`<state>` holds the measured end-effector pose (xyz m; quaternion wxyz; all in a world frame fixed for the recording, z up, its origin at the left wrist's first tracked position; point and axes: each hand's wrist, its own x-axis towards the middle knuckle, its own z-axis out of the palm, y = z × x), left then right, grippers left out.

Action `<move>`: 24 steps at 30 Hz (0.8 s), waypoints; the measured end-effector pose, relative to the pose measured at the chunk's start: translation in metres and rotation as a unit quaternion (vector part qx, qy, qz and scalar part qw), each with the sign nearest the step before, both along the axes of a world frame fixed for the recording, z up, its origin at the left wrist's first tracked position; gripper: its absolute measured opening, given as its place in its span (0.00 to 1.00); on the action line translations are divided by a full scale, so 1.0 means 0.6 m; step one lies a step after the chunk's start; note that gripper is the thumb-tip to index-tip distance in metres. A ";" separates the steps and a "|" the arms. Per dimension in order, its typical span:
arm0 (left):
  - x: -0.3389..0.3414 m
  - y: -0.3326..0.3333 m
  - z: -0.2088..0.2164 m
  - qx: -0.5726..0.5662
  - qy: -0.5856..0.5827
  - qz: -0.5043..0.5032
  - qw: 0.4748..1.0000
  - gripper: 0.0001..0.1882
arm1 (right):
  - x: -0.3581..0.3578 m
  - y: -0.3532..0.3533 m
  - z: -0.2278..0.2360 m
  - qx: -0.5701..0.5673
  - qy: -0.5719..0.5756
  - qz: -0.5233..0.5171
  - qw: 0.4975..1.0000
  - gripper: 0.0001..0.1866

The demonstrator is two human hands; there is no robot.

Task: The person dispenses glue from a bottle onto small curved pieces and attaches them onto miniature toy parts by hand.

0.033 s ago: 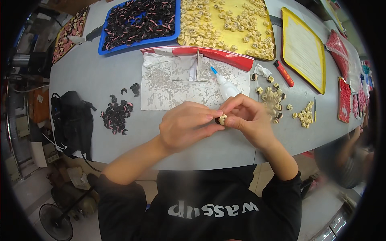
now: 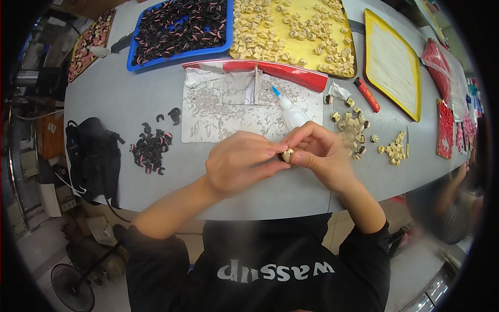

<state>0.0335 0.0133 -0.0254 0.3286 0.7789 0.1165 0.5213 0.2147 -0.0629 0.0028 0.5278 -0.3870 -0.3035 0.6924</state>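
Observation:
Close to the table's front edge, my left hand point(image 2: 240, 160) and my right hand point(image 2: 323, 156) meet fingertip to fingertip. Between them they pinch a small cream-coloured piece with a dark part point(image 2: 286, 155) on its left side. Fingers partly cover it, so its full shape is hidden. Just beyond my right hand, a white squeeze bottle with a blue tip point(image 2: 292, 112) lies on a white sheet marked with grey smears point(image 2: 208, 122). Left of my hands is a loose pile of curved black pieces, some edged pink point(image 2: 150, 149). Small cream pieces point(image 2: 395, 151) lie to the right.
At the back stand a blue tray of black pieces point(image 2: 133, 63), a yellow tray of cream pieces point(image 2: 291, 36) and a yellow-rimmed tray point(image 2: 392, 62). Cream-and-black pieces point(image 2: 353, 127), a red marker-like stick point(image 2: 367, 95) and a thin blade-like tool point(image 2: 407, 141) lie right. A black bag point(image 2: 93, 161) sits left.
Both hands stay in place. The small piece between the fingertips has turned very slightly.

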 end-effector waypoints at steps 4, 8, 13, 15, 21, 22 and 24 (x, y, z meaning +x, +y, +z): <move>-0.001 -0.003 0.012 0.017 0.020 0.020 0.999 0.25 | 0.003 -0.003 -0.004 -0.024 0.010 0.033 0.999 0.10; -0.006 -0.005 0.014 0.011 0.035 0.002 0.999 0.25 | 0.003 -0.003 -0.012 -0.008 0.052 0.050 0.997 0.13; -0.003 -0.008 0.012 0.008 0.025 -0.002 1.000 0.24 | 0.002 -0.005 -0.020 0.005 0.082 0.050 0.995 0.19; -0.004 -0.008 0.011 0.008 0.022 -0.001 1.000 0.24 | 0.002 -0.005 -0.022 0.005 0.098 0.050 0.994 0.20; -0.003 -0.011 0.011 0.013 0.021 -0.018 1.000 0.24 | 0.004 -0.008 -0.032 0.031 0.109 0.064 0.992 0.21; -0.005 -0.011 0.013 0.018 0.028 -0.021 0.999 0.24 | 0.004 -0.008 -0.031 0.031 0.109 0.064 0.992 0.21; -0.007 -0.013 0.013 0.022 0.035 -0.025 0.999 0.23 | 0.004 -0.009 -0.027 0.009 0.132 0.075 0.988 0.23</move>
